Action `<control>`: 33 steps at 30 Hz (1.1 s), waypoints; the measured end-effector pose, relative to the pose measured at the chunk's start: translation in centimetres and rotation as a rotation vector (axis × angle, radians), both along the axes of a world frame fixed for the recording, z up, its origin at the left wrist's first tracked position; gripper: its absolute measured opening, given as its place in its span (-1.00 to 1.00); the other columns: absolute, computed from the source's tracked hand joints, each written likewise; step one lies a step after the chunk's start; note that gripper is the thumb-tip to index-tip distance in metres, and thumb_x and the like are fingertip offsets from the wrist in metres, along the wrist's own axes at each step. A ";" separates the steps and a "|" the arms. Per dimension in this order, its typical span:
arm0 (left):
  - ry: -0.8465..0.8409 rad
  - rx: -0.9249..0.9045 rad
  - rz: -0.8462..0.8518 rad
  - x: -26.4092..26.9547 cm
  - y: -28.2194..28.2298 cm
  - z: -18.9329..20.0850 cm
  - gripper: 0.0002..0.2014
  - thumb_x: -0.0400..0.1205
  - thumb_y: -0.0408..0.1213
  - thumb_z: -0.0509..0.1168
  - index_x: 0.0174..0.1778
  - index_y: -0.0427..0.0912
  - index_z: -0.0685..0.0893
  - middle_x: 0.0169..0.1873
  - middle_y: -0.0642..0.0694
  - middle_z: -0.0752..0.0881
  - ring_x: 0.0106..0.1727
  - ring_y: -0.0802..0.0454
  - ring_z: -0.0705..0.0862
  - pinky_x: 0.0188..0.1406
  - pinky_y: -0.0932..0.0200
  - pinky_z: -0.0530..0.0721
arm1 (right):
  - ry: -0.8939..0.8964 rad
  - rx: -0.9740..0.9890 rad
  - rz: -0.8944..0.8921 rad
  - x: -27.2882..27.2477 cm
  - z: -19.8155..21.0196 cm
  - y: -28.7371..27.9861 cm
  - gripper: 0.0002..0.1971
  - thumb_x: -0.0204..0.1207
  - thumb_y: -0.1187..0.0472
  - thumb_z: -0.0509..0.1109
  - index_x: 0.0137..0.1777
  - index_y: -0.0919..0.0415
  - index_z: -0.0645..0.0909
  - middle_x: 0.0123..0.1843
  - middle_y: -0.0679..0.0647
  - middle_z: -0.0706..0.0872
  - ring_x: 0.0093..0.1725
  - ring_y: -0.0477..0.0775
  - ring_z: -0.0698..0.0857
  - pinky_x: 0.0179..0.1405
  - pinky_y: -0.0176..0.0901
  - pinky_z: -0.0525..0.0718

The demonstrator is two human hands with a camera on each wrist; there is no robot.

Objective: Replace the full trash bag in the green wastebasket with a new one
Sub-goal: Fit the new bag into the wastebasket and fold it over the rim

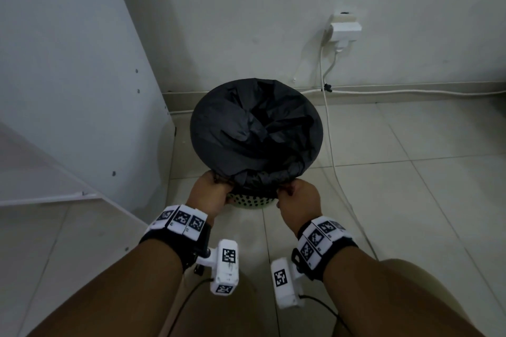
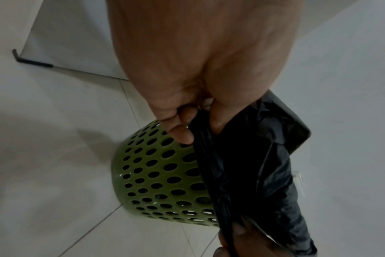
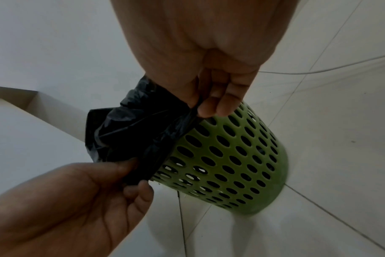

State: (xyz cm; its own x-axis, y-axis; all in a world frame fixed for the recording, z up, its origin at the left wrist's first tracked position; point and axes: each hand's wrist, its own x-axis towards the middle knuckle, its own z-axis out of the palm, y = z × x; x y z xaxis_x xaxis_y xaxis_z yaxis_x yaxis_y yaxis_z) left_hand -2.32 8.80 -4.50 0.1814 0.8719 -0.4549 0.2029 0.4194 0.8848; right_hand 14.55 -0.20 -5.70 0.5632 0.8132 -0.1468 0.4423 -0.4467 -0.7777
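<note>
The green wastebasket (image 1: 253,202) stands on the tiled floor (image 1: 397,200), lined with a black trash bag (image 1: 254,128). The left hand (image 1: 209,194) and right hand (image 1: 299,200) each pinch its near hem with curled fingers. No readable writing; only square coded markers on the wrist bands (image 1: 182,220).

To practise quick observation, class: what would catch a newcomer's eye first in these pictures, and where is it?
First, the black bag, stretched over the mouth of the green basket on the tiled floor by the wall. Next, the left hand and right hand, each pinching the bag's near edge at the rim. Then the white plug on the wall at upper right, its cable trailing down past the basket.
</note>
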 end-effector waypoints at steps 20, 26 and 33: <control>-0.371 -0.271 0.092 -0.3 -4.8 0.4 -0.80 0.70 -0.56 0.21 0.14 -0.30 0.68 0.00 -0.35 0.83 -0.07 -0.21 0.84 -0.29 0.07 0.81 | 0.399 -0.043 0.268 -4.0 2.7 -0.3 -0.73 0.62 -0.02 0.35 -0.06 0.19 0.73 -0.07 0.08 0.78 -0.05 -0.08 0.71 -0.03 -0.12 0.63; -0.238 -0.193 -0.042 0.6 -4.7 0.8 -0.84 0.64 -0.49 0.32 0.04 -0.31 0.79 -0.13 -0.35 0.86 -0.14 -0.23 0.87 -0.22 0.03 0.79 | 0.515 -0.042 0.252 -4.7 3.1 0.3 -0.72 0.66 0.04 0.33 0.27 0.11 0.71 0.23 0.07 0.77 0.24 0.03 0.69 0.35 0.00 0.61; -0.216 -0.130 -0.127 0.6 -4.5 0.6 -0.85 0.64 -0.48 0.38 0.07 -0.39 0.79 -0.16 -0.40 0.84 -0.25 -0.18 0.83 -0.28 0.06 0.77 | 0.689 -0.054 0.100 -4.6 2.2 0.4 -0.82 0.65 0.11 0.32 -0.03 0.10 0.75 0.09 0.13 0.80 0.12 0.17 0.74 0.22 0.07 0.69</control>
